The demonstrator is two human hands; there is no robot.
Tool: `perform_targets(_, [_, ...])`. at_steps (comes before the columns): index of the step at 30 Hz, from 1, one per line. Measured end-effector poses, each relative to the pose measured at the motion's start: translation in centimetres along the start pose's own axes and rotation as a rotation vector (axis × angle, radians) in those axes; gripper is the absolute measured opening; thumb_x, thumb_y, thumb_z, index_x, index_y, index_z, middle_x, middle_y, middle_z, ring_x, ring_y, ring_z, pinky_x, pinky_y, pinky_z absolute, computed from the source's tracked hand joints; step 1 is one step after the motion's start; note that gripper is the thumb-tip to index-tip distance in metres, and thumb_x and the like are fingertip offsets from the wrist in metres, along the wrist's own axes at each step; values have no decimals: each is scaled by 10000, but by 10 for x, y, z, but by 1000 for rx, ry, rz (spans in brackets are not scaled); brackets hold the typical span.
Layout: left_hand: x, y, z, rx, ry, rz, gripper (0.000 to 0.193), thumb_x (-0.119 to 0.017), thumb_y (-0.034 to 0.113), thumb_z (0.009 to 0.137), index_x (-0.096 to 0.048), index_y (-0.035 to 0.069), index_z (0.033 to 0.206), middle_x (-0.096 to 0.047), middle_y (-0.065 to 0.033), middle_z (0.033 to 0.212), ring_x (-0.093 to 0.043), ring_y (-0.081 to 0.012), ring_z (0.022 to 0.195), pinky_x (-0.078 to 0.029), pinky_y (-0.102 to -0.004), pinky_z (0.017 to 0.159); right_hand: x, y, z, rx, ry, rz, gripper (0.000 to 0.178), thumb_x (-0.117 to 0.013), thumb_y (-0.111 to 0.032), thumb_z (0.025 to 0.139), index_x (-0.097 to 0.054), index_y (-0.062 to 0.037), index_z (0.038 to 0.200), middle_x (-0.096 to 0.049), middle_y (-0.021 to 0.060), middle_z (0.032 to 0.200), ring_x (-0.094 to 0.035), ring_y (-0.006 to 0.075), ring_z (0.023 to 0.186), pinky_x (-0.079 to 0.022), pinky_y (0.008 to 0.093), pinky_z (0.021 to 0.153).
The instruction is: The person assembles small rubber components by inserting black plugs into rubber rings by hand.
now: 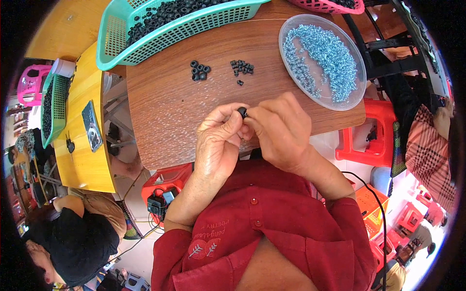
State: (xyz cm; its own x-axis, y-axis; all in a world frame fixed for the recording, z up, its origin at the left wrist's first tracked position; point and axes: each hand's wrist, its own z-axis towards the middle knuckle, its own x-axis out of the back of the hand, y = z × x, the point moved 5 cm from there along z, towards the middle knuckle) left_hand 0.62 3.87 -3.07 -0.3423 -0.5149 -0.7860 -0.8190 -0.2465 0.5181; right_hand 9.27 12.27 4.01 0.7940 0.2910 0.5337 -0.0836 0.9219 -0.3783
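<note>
Over the near edge of the brown table (165, 111), my two hands meet. My left hand (218, 136) pinches a small, round black part (242, 112) between thumb and fingers. My right hand (284, 128) is closed, its fingertips pressed against the side of that part; whatever they hold is hidden. Beyond my hands lies a small group of round black parts with holes (199, 71). To its right sits a cluster of smaller black pieces (241, 68), one lying slightly apart.
A green basket (194, 31) of black parts stands at the back left. At the back right, a clear round tray (360, 72) holds light-blue pieces. A pink basket (330, 6) is behind it. Left is a yellow table (80, 160) with a phone (91, 126). People sit on both sides.
</note>
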Motion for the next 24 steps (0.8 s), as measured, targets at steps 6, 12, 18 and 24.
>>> perform_targets(6, [2,6,-2,-70,2,47,211,-608,99,879,-589,-21,1052,-635,-81,939,-583,-160,813,-469,-282,765,-10,-15,-6,104,-70,-146,390,-585,-75,588,-581,97,938,-505,135,807,-491,241,667,-406,333,545])
perform_targets(12, [11,20,-4,-195,28,206,203,-616,107,878,-600,-21,1036,-633,-69,962,-592,-140,867,-487,-262,781,-21,-22,0,104,-115,-158,387,-574,-89,596,-569,103,932,-492,131,804,-467,236,672,-385,328,546])
perform_targets(18, [21,22,-5,-163,52,211,189,-617,123,883,-612,-16,1011,-633,-55,942,-576,-111,825,-481,-241,741,-31,-25,2,36,-165,-120,345,-623,-14,564,-597,77,895,-534,129,794,-495,245,641,-414,332,534])
perform_targets(24, [30,26,-4,-143,71,137,204,-607,161,895,-610,-20,990,-624,-64,828,-548,-109,685,-457,-253,617,-36,-3,4,-57,-111,88,278,-666,-21,614,-619,11,886,-552,111,785,-521,260,658,-423,348,542])
